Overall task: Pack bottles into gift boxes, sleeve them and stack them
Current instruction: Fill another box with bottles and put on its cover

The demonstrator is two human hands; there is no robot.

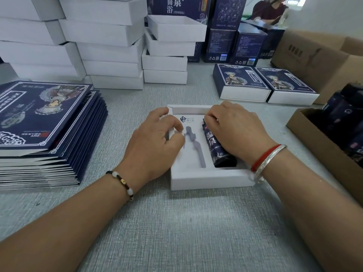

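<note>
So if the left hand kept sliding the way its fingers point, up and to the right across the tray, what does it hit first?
Probably the dark bottle lying in the right slot of the white box. The left hand points across the empty moulded slot toward it. The right hand rests on that bottle, so depth is uncertain.

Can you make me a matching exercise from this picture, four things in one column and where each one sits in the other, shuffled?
Things:
1. dark bottle
2. flat sleeves
3. sleeved boxes
4. bottle carton

Places:
A. stacked at the table's left
B. at the right edge, open, holding dark bottles
C. in the right slot of the open white tray
D. side by side beyond the tray, to the right

Pairs: 1-C, 2-A, 3-D, 4-B
</note>
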